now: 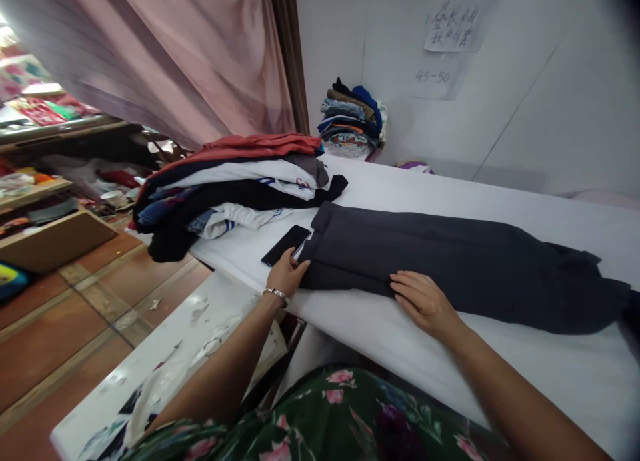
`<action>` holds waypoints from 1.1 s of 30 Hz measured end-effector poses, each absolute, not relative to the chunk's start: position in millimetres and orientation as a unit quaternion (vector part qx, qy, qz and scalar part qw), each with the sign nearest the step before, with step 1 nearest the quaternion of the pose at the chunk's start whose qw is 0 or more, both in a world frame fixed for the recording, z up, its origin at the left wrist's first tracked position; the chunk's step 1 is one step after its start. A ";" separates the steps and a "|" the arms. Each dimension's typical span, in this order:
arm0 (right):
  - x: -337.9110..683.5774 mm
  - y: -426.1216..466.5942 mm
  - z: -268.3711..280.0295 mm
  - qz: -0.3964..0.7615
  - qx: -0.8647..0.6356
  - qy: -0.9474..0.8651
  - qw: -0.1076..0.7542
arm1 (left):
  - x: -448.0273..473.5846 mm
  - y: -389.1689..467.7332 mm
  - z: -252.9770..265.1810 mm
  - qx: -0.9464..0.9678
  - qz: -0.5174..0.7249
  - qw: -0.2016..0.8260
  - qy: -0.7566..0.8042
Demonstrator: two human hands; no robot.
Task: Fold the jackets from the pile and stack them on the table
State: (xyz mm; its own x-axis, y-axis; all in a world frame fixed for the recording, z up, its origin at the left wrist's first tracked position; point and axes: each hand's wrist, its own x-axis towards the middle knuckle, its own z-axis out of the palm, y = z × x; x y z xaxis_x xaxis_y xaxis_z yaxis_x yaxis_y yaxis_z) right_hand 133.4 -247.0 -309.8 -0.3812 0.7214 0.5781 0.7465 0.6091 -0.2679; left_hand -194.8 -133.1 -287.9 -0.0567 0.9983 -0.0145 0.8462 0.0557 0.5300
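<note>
A dark grey garment, folded into a long strip, lies across the white-covered table. Whether it is trousers or a top I cannot tell. At its left end, my left hand pinches the near corner between thumb and fingers. My right hand rests on the near edge around the middle, fingers outstretched and flat on the cloth. A black phone lies beside the left end, just beyond my left hand. Something white shows between the phone and the garment.
A heap of clothes with a red piece on top lies on the left. Farther back, a folded stack stands by the wall. A white board sits lower, at front left. A pink curtain hangs behind the heap.
</note>
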 end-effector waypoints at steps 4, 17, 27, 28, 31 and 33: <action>133.9 -245.2 -313.4 -0.042 -0.508 -0.806 0.301 | -192.9 -120.5 -282.1 0.684 0.156 0.144 0.698; 134.6 -140.9 -283.4 0.002 -0.645 -0.742 0.184 | -179.5 -95.1 -292.6 0.743 0.227 0.111 0.620; 125.4 -87.1 -275.7 0.159 -0.648 -0.728 0.156 | -177.6 -94.9 -288.1 0.718 0.333 0.189 0.582; 126.2 -89.0 -274.8 0.162 -0.628 -0.737 0.190 | -177.8 -93.9 -287.9 0.713 0.340 0.199 0.580; 129.2 -100.9 -268.8 0.151 -0.557 -0.750 0.324 | -180.4 -89.2 -287.6 0.692 0.363 0.229 0.581; 131.5 -110.9 -261.7 0.161 -0.525 -0.740 0.389 | -181.9 -83.5 -286.4 0.678 0.379 0.247 0.580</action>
